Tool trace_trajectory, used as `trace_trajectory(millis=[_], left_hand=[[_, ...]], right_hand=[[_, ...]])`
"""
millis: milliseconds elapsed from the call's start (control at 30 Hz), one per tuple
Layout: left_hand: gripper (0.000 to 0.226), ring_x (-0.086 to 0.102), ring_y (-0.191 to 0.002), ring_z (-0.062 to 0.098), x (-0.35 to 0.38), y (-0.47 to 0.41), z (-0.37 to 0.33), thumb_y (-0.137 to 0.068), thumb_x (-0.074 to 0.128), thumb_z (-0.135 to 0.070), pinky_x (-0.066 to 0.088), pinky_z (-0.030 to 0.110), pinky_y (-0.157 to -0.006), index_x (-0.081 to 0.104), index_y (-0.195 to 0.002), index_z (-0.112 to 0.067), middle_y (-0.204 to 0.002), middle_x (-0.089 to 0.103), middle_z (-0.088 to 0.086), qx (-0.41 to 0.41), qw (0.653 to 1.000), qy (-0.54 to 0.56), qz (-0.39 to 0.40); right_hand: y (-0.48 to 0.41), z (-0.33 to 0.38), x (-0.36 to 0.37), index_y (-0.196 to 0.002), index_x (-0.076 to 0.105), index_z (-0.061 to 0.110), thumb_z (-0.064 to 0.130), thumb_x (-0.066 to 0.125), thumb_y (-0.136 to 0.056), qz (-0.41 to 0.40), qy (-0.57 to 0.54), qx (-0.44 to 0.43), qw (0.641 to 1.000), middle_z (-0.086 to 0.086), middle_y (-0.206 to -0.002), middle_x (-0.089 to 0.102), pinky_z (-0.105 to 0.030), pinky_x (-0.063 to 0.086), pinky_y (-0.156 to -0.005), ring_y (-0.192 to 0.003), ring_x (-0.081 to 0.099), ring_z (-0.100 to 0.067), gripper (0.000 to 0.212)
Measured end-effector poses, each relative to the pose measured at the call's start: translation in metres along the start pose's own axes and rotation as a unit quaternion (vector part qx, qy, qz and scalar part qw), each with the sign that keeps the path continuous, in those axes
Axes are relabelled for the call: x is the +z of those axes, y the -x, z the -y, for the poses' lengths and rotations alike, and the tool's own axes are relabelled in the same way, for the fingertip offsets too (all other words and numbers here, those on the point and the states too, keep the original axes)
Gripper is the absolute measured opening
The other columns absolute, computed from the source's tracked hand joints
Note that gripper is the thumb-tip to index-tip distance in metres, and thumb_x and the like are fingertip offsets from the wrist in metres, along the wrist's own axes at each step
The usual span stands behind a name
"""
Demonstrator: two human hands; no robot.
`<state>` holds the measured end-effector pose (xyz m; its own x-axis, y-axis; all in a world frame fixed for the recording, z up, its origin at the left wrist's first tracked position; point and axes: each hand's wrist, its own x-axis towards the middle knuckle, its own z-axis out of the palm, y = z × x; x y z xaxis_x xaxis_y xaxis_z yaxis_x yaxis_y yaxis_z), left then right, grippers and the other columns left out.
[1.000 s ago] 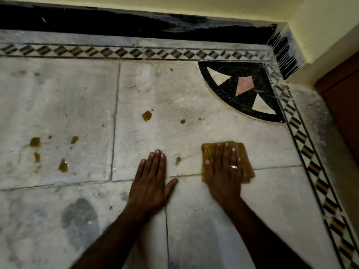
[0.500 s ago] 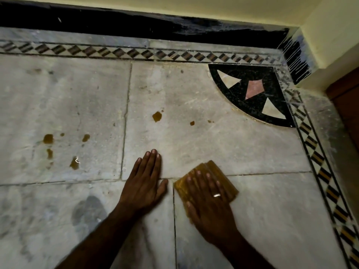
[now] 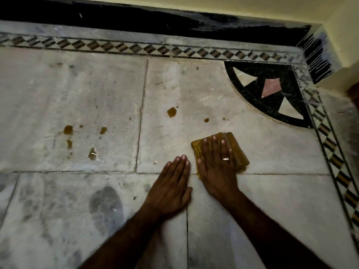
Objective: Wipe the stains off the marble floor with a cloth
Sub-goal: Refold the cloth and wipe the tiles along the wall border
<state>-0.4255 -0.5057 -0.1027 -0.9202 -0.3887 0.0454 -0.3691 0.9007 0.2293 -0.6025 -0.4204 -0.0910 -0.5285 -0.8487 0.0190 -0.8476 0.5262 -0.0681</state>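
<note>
Head view shows the right hand (image 3: 217, 167) pressing flat, with straight fingers, on the folded yellow cloth (image 3: 236, 150) on the marble floor (image 3: 272, 200) to rub it, while the left hand (image 3: 171, 187) lies spread, probably for support, and brown stains (image 3: 171, 112) wait beyond.
</note>
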Motion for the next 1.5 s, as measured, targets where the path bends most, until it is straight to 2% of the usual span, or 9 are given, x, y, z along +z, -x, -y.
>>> trace_trajectory(millis=[267,500,600,767,1033,1133,1233,1367,1500], left_hand=[[0.072,0.018,-0.154,0.03,0.0,-0.01,0.008,-0.101,0.034,-0.047,0.021,0.046,-0.123,0.026,-0.156,-0.001,-0.165,0.021,0.019,-0.05,0.998,0.023,-0.009],[0.073,0.025,-0.152,0.032,0.0,-0.031,0.025,-0.104,0.026,-0.054,0.023,0.046,-0.119,0.03,-0.155,-0.002,-0.164,0.026,0.018,-0.056,0.998,0.01,-0.022],[0.072,0.034,-0.148,0.034,-0.001,-0.034,0.024,-0.103,0.029,-0.052,0.027,0.046,-0.117,0.038,-0.151,0.0,-0.161,0.033,0.019,-0.063,0.998,0.005,-0.031],[0.073,0.044,-0.142,0.034,0.001,-0.036,0.024,-0.102,0.026,-0.056,0.018,0.04,-0.12,0.048,-0.146,-0.001,-0.156,0.041,0.019,-0.073,0.997,-0.005,-0.038],[0.081,0.028,-0.15,0.033,0.003,-0.066,0.036,-0.102,0.025,-0.063,0.013,0.041,-0.122,0.034,-0.153,0.0,-0.163,0.029,0.019,-0.08,0.996,-0.015,-0.029],[0.083,0.026,-0.151,0.033,0.003,-0.072,0.038,-0.101,0.025,-0.064,0.016,0.043,-0.122,0.033,-0.154,0.0,-0.163,0.027,0.019,-0.081,0.996,-0.017,-0.025],[0.078,0.025,-0.152,0.032,0.004,-0.072,0.037,-0.102,0.03,-0.058,0.019,0.044,-0.121,0.032,-0.154,0.0,-0.163,0.026,0.019,-0.08,0.996,-0.013,-0.038],[0.071,0.026,-0.152,0.033,0.004,-0.071,0.039,-0.1,0.036,-0.046,0.019,0.044,-0.121,0.032,-0.154,0.0,-0.163,0.026,0.02,-0.07,0.996,-0.005,-0.062],[0.071,0.025,-0.152,0.033,0.005,-0.07,0.04,-0.099,0.037,-0.044,0.018,0.044,-0.12,0.03,-0.154,0.0,-0.164,0.024,0.02,-0.075,0.996,-0.008,-0.054]], right_hand=[[0.057,-0.015,-0.007,-0.161,0.026,0.013,0.037,0.035,-0.105,-0.013,0.033,-0.082,0.996,-0.017,-0.168,0.023,-0.058,0.026,-0.121,-0.156,0.019,-0.037,0.062],[-0.006,-0.033,-0.009,-0.16,0.031,0.011,0.043,0.019,-0.106,0.001,-0.021,0.124,0.992,-0.019,-0.165,0.03,-0.055,0.025,-0.12,-0.151,0.031,-0.039,0.063],[-0.03,-0.013,-0.005,-0.159,0.033,0.011,0.044,0.011,-0.107,0.0,-0.012,0.067,0.998,-0.02,-0.164,0.032,-0.057,0.025,-0.119,-0.151,0.031,-0.041,0.065],[-0.004,-0.027,-0.009,-0.159,0.035,0.019,0.047,0.028,-0.105,-0.007,0.015,-0.018,1.0,-0.011,-0.165,0.033,-0.055,0.029,-0.117,-0.152,0.031,-0.035,0.062],[-0.079,-0.064,-0.01,-0.161,0.024,0.015,0.053,0.018,-0.101,0.005,-0.025,0.174,0.984,-0.018,-0.163,0.034,-0.062,0.027,-0.119,-0.15,0.032,-0.04,0.071],[-0.11,-0.043,-0.013,-0.163,0.02,0.017,0.055,0.009,-0.097,0.035,-0.035,0.147,0.988,-0.015,-0.167,0.026,-0.061,0.019,-0.121,-0.154,0.023,-0.04,0.076],[-0.109,-0.021,-0.011,-0.159,0.034,0.014,0.05,0.024,-0.101,0.02,-0.025,0.08,0.996,-0.019,-0.162,0.037,-0.061,0.029,-0.118,-0.15,0.032,-0.042,0.069],[-0.062,-0.013,-0.008,-0.161,0.03,0.018,0.045,0.035,-0.101,0.016,-0.006,-0.011,1.0,-0.013,-0.167,0.029,-0.053,0.021,-0.12,-0.153,0.028,-0.035,0.066],[-0.02,-0.033,-0.012,-0.163,0.024,0.028,0.048,0.031,-0.103,0.034,-0.003,-0.006,0.999,-0.005,-0.17,0.023,-0.052,0.024,-0.121,-0.156,0.022,-0.028,0.063]])
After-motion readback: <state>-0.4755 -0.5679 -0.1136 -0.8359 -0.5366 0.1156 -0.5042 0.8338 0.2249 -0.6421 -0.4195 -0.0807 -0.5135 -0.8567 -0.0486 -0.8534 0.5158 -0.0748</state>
